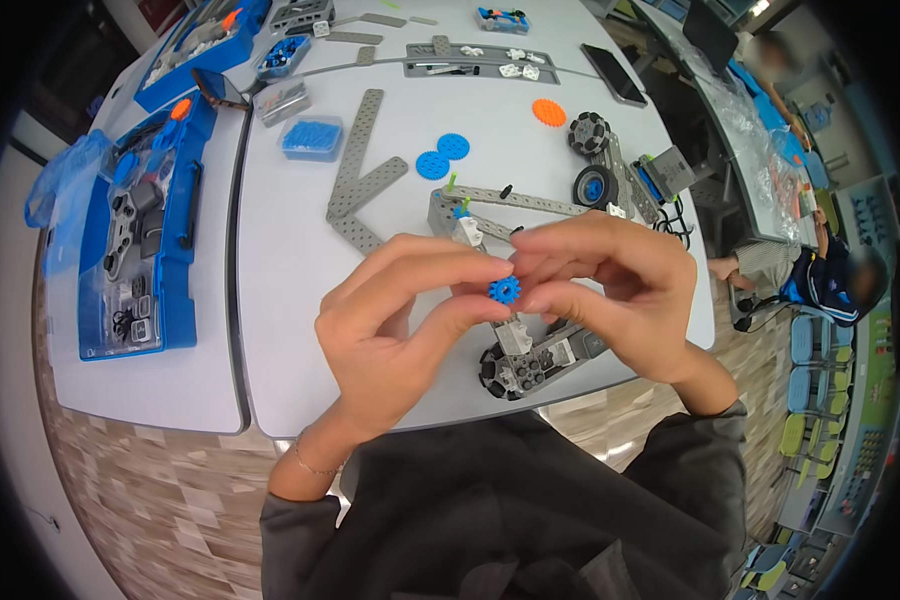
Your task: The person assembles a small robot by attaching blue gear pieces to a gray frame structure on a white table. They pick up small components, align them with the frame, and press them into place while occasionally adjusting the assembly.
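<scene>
A small blue gear (504, 290) is pinched between the fingertips of my left hand (385, 325) and my right hand (625, 285), its toothed face toward me. Both hands are closed and raised over a grey wheeled build, partly hiding it. Past my fingers show its long perforated beams (515, 200), a black-tyred wheel with a blue hub (594, 186), a roller wheel (589, 133) and, close to my wrists, another dark wheel (494, 372). Bright green pins stand at the beam's left end. Two larger blue gears (442, 156) and an orange gear (549, 113) lie beyond.
Joined grey perforated bars (355, 170) lie on the white table, near a box of blue pieces (312, 139). An open blue case (150, 240) with a controller stands left. A grey parts tray (482, 70) and phone (613, 75) lie farther back. Another person sits at right.
</scene>
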The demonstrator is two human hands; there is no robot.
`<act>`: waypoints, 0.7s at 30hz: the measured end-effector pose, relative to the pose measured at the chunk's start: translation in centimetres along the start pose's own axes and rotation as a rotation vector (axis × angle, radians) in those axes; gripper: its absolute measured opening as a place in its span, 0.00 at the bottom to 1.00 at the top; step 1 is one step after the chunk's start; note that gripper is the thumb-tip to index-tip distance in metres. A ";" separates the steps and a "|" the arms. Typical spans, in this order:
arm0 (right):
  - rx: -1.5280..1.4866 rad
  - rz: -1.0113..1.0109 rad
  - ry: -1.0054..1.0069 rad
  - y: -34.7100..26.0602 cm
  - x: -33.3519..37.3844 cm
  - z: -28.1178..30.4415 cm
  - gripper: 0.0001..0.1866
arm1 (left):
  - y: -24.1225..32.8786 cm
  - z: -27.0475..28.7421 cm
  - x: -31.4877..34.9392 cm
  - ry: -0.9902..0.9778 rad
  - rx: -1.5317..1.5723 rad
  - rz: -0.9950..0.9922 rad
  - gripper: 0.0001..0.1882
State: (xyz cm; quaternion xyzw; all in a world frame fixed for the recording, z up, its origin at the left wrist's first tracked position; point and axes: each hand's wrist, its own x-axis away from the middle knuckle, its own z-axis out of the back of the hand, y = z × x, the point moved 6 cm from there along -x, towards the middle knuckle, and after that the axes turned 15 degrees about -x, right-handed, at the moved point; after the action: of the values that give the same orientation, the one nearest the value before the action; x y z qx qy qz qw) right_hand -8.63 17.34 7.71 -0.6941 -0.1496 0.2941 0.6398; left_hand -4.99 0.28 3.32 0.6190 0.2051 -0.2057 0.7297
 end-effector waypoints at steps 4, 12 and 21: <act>0.339 0.332 -0.111 -1.2 0.2 -0.5 0.17 | -0.9 -1.1 0.8 -0.037 0.269 0.247 0.14; 0.246 0.117 -0.107 0.7 -0.6 0.3 0.15 | -1.9 -1.2 1.1 -0.141 0.309 0.553 0.16; 0.168 -0.030 0.042 5.2 -4.1 5.1 0.09 | -7.2 1.6 -2.9 -0.110 -0.481 0.217 0.09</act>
State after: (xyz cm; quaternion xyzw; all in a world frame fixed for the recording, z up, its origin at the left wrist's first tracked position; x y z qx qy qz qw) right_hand -15.75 18.32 3.50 -0.6416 -0.1212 0.2812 0.7032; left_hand -11.31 -2.26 -0.73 0.4339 0.1407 -0.1047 0.8837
